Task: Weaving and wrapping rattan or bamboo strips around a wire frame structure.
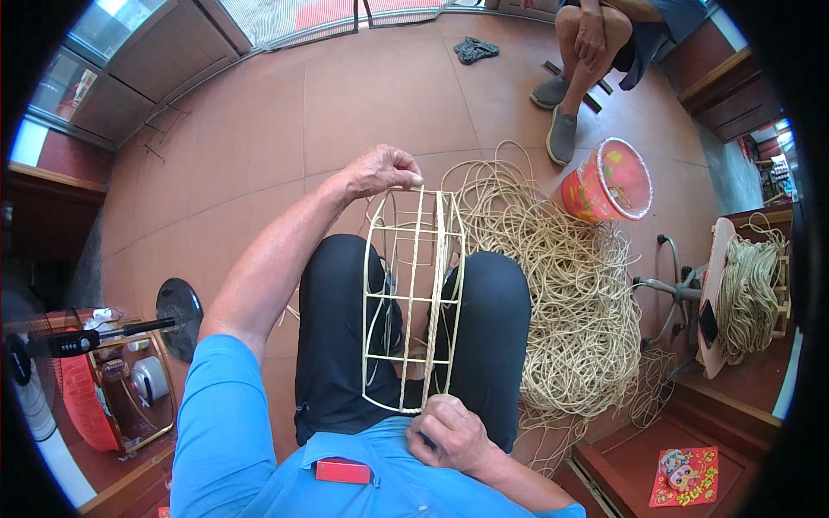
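A long, barred frame of pale cane (434, 300) lies lengthwise across my lap, between and over my knees. Thin rods cross it, and its near end is rounded. At its far end my left hand (380, 171) is closed, thumb and fingertips pinched on the cane at the edge. My right hand (449, 432) is closed at the near end, the curled fingers touching the frame's rim; exactly which strand they grip is hidden. Several strands run close together along the frame's right side. A big tangled heap of loose cane (570, 319) spreads on the floor beside my right knee.
A red bucket (604, 183) stands beyond the heap. Farther back sits another person (583, 52), hands at the knee. A black plastic bag (476, 50) lies on the tiles. Right are a metal chair base (678, 289) and a cane bundle (751, 293); a fan (52, 345) is left.
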The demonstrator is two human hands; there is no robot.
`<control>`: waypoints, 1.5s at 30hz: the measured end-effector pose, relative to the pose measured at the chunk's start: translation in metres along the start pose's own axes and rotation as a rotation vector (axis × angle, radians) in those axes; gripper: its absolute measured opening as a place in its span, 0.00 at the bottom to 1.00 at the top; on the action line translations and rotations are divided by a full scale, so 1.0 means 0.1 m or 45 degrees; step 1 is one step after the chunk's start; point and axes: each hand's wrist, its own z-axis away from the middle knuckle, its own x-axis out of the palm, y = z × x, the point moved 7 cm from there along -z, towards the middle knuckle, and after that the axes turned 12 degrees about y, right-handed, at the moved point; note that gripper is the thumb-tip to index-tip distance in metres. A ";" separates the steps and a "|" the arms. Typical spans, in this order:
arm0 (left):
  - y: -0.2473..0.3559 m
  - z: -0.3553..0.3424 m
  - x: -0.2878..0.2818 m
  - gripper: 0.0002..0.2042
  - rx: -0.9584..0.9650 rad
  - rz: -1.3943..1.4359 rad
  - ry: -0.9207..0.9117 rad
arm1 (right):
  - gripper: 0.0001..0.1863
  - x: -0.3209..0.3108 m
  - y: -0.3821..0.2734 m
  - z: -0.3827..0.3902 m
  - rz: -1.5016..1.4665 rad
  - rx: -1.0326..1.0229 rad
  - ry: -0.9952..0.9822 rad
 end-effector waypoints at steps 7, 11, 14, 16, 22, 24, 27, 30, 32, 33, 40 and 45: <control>0.13 -0.02 0.04 0.10 0.010 -0.241 -0.016 | 0.12 0.00 0.01 0.01 0.015 -0.005 0.008; 0.15 0.00 0.04 0.10 -0.014 -0.277 -0.044 | 0.12 0.01 0.01 0.02 0.011 -0.003 0.012; 0.15 -0.03 0.07 0.10 -0.018 -0.334 -0.059 | 0.12 0.00 0.01 0.02 0.010 -0.004 0.013; 0.15 -0.05 0.07 0.10 -0.010 -0.349 -0.065 | 0.12 0.00 0.01 0.02 0.005 -0.003 0.015; 0.24 -0.01 -0.07 0.12 -0.019 -0.285 -0.104 | 0.12 -0.02 0.02 0.02 -0.019 -0.003 0.035; 0.33 0.03 -0.17 0.12 0.009 -0.229 -0.109 | 0.13 -0.05 0.03 0.00 -0.080 0.015 0.109; 0.79 0.17 -0.37 0.13 0.022 -0.236 -0.046 | 0.14 -0.21 0.01 0.02 -0.078 -0.036 0.293; 1.29 0.39 -0.55 0.12 0.132 -0.287 0.012 | 0.14 -0.46 0.07 -0.01 -0.035 -0.056 0.479; 1.62 0.57 -0.64 0.11 0.215 -0.357 0.130 | 0.13 -0.70 0.15 -0.20 0.014 -0.073 0.629; 1.77 0.67 -0.63 0.11 0.240 -0.366 0.135 | 0.13 -0.83 0.22 -0.32 0.103 -0.054 0.677; 2.43 1.57 -0.35 0.06 0.924 -0.778 0.610 | 0.11 -1.25 0.56 -1.37 -0.190 0.344 0.870; 2.28 2.16 0.02 0.05 1.013 -0.890 0.708 | 0.16 -0.72 0.63 -1.73 -0.357 0.392 0.587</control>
